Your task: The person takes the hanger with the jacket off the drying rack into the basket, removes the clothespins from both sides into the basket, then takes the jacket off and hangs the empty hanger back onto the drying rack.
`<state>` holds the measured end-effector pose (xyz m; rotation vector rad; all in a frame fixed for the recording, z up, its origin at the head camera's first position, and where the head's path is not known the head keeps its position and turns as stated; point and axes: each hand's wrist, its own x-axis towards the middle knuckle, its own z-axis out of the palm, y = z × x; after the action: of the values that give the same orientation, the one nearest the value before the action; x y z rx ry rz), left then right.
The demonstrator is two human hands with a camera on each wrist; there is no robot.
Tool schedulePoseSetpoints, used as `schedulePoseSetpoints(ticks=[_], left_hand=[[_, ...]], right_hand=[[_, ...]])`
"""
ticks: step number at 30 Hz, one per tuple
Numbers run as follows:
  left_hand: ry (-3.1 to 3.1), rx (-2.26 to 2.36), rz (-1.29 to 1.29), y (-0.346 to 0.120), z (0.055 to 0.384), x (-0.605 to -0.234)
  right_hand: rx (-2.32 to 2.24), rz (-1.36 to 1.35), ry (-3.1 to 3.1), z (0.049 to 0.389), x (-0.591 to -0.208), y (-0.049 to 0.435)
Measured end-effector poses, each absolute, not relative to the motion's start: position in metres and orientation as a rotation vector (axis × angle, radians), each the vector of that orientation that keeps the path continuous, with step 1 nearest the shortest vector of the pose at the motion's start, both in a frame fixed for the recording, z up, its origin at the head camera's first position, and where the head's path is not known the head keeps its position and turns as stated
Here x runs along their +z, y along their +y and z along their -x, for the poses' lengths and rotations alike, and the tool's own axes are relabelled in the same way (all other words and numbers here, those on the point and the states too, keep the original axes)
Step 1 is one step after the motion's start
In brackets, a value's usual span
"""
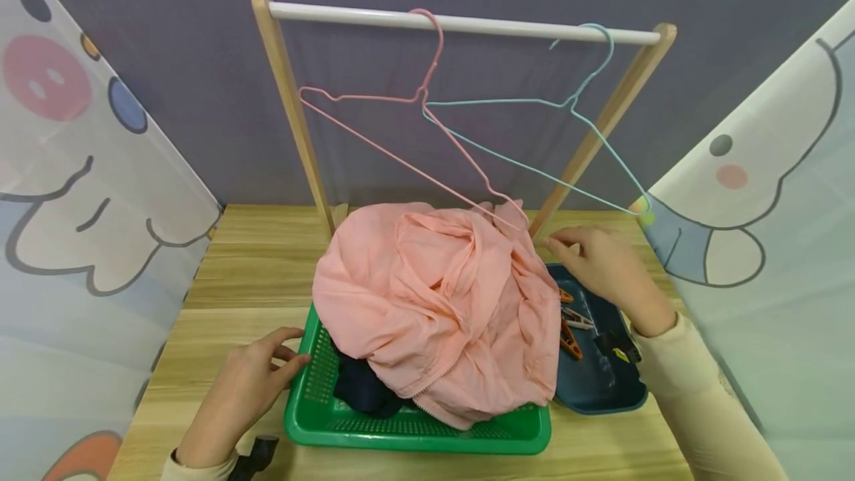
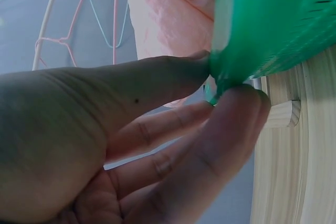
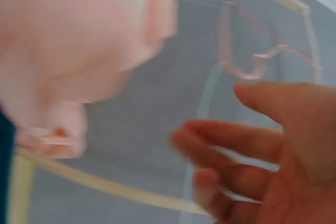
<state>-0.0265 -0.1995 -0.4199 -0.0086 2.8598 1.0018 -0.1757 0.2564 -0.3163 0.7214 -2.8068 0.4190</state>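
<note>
A pink zip-up garment (image 1: 434, 303) lies heaped in a green plastic basket (image 1: 414, 440), bulging over its back and right sides. Beneath it a dark cloth (image 1: 366, 386) shows at the left. My left hand (image 1: 257, 377) pinches the basket's left rim; in the left wrist view the thumb and fingers meet at the green edge (image 2: 223, 77). My right hand (image 1: 604, 266) hovers at the back right, beside the garment and above a dark blue tray (image 1: 594, 399). Its fingers are loosely bent with nothing between them, as the right wrist view shows.
Behind the basket stands a rack with a white rail (image 1: 508, 24) and wooden posts. A pink hanger (image 1: 381, 99) and a light blue hanger (image 1: 508, 101) hang from it, the pink one reaching down to the garment. Several clips (image 1: 571, 340) lie in the tray. Printed cloth walls flank the table (image 1: 220, 266).
</note>
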Motion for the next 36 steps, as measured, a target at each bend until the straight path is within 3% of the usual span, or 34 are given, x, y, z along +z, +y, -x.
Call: schedulePoseSetpoints(ticks=[9,24,29,36], left_hand=[[2.837,1.005,0.021,-0.2,0.027,-0.419],[2.821,0.998,0.038,-0.2,0.027,-0.418],[2.802,0.953,0.014,-0.2,0.029,-0.419],[2.81,0.96,-0.001,-0.199,0.027,-0.418]], right_hand=[[0.469,-0.533,-3.283,0.204,-0.361,0.254],[0.632,-0.832,-3.049,0.217,-0.377,0.214],[0.764,-0.873,-2.937,0.205,-0.375,0.202],[0.905,-1.074,-2.761,0.16,-0.362,0.181]])
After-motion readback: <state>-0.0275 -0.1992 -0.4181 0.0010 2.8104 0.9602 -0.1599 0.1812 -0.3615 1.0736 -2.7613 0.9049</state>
